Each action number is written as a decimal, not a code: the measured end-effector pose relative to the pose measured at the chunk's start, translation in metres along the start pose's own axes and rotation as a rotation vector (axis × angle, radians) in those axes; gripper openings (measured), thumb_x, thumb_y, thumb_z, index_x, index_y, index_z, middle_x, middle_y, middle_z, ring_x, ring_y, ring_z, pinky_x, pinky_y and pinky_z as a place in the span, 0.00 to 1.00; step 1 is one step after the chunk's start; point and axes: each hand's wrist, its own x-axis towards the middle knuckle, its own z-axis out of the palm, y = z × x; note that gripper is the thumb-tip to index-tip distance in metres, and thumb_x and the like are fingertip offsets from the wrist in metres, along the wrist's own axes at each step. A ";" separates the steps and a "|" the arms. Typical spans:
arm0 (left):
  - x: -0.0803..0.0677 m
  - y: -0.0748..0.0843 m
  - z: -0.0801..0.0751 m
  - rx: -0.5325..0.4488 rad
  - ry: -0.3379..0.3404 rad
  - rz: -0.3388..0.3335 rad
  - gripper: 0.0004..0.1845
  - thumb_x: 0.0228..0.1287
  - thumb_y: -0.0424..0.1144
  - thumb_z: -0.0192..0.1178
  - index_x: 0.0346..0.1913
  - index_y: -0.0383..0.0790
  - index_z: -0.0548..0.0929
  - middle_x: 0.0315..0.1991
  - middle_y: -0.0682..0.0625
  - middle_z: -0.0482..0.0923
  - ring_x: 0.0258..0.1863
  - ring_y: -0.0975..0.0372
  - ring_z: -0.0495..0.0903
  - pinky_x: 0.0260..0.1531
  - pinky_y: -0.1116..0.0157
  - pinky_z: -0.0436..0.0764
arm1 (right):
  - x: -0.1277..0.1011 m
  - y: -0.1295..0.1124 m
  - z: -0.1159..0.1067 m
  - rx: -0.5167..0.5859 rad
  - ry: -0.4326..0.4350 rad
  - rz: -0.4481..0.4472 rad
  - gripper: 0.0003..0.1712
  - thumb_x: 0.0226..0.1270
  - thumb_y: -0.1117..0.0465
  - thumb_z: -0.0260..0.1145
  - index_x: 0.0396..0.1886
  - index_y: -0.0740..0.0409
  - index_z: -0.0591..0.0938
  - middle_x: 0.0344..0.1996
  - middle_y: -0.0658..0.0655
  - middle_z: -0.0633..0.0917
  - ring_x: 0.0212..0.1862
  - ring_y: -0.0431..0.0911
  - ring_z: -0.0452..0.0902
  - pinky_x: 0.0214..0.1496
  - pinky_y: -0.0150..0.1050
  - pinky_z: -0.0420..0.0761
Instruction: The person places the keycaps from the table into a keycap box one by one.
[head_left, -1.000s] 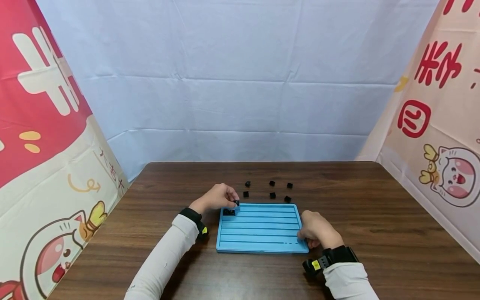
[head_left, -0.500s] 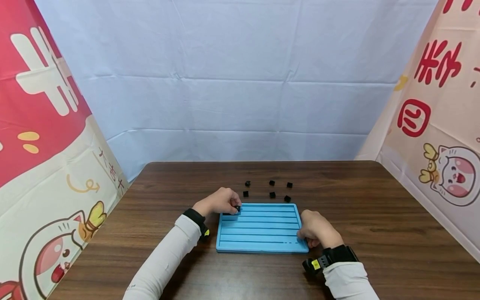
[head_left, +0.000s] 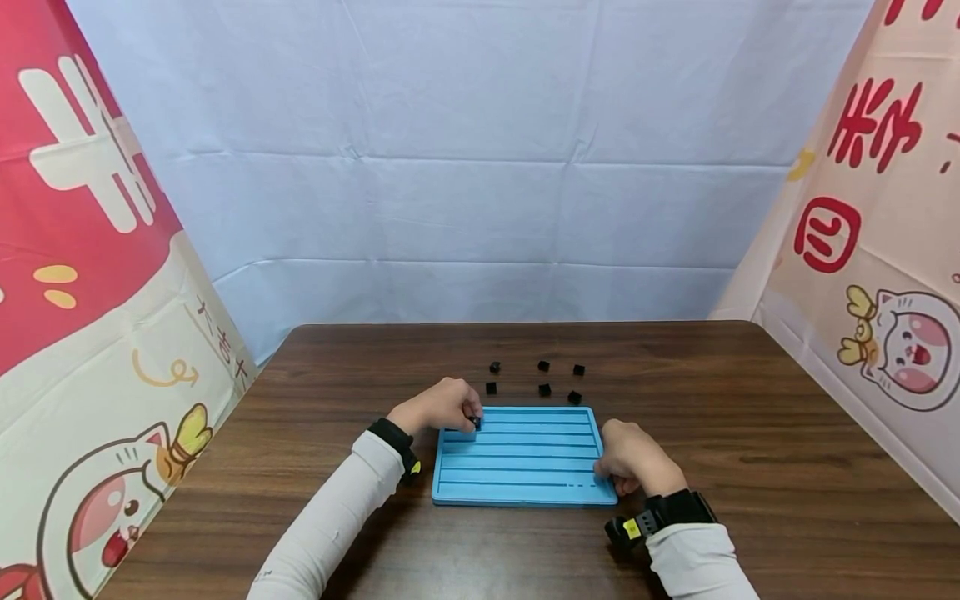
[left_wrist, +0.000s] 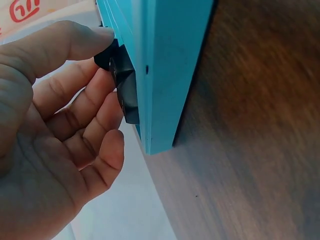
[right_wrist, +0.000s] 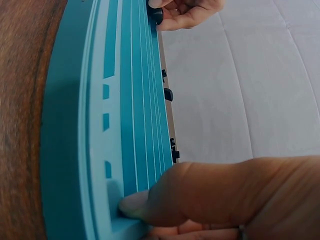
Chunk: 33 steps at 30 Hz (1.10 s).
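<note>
Biggest thing first: one dark brown wooden desk [head_left: 750, 467], with one light blue plastic grooved tray [head_left: 525, 467] lying flat near its front edge. The tray has long parallel channels running 9 to 3 o'clock.

Hands next, two of them. The left hand [head_left: 438, 406] sits at the tray's 10 o'clock corner, thumb and fingers [left_wrist: 75, 45] curled in a tight pinch on a small black plastic cube [left_wrist: 122, 85], which is touching the top channel right at the tray's left end. The right hand [head_left: 637, 462] is at about 4 o'clock on the tray, fingers curled over the rim with the thumb [right_wrist: 200, 195] pressing into a groove, so its grip is on the tray, steadying it.

My take on doing this bit well: keep the cube square to the channel, press straight down instead of sliding it in at an angle, and don't ease the pinch until it seats flat. Keeping the right hand planted looks smart, since a light tray like that would probably skid.

Smallest stuff: six loose black cubes [head_left: 543, 389] on the desk just past the tray at 12 o'clock, in two rough rows of three. The left hand covers that corner, so I can't tell whether more cubes sit in the tray.
</note>
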 end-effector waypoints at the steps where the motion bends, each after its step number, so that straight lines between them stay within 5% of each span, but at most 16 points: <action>1: 0.000 0.000 0.000 -0.001 0.002 -0.001 0.09 0.52 0.28 0.66 0.38 0.40 0.84 0.31 0.54 0.77 0.31 0.65 0.74 0.31 0.69 0.76 | 0.000 0.000 0.000 -0.001 0.000 0.001 0.06 0.54 0.72 0.64 0.19 0.65 0.77 0.07 0.58 0.76 0.11 0.45 0.73 0.14 0.37 0.76; 33: -0.001 0.000 0.002 0.024 -0.005 -0.023 0.08 0.52 0.30 0.68 0.37 0.41 0.85 0.32 0.55 0.78 0.33 0.65 0.76 0.34 0.69 0.77 | 0.002 0.000 0.001 0.007 0.005 0.018 0.07 0.53 0.73 0.63 0.18 0.65 0.77 0.07 0.57 0.75 0.10 0.44 0.72 0.12 0.34 0.74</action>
